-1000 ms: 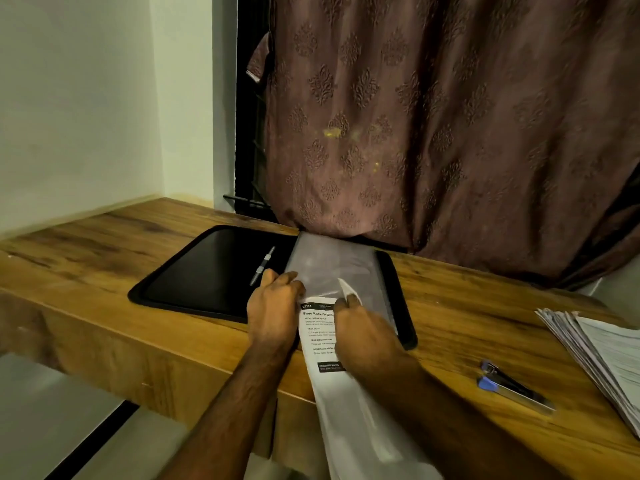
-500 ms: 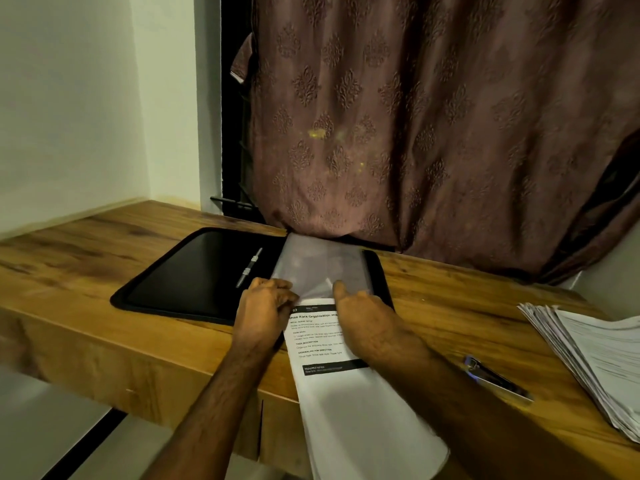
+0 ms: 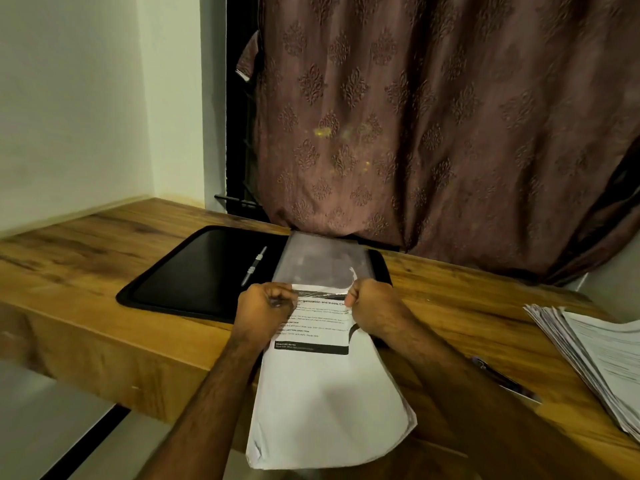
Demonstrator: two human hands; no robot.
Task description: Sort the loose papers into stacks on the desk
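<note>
Both hands curl in fists, the left hand (image 3: 265, 306) and right hand (image 3: 372, 303) pinching the mouth of a clear plastic sleeve (image 3: 320, 261), apparently around the printed sheets (image 3: 325, 393) between them. Light, floppy, slippery; grip the edges. A staggered paper stack (image 3: 595, 358) and stapler (image 3: 502, 379) sit right; the black folder (image 3: 204, 275) underlies.

Printed sheet (image 3: 318, 327) further out of sleeve (image 3: 320, 259)

Bare desk (image 3: 86, 258) left; paper stack (image 3: 595, 358) right
</note>
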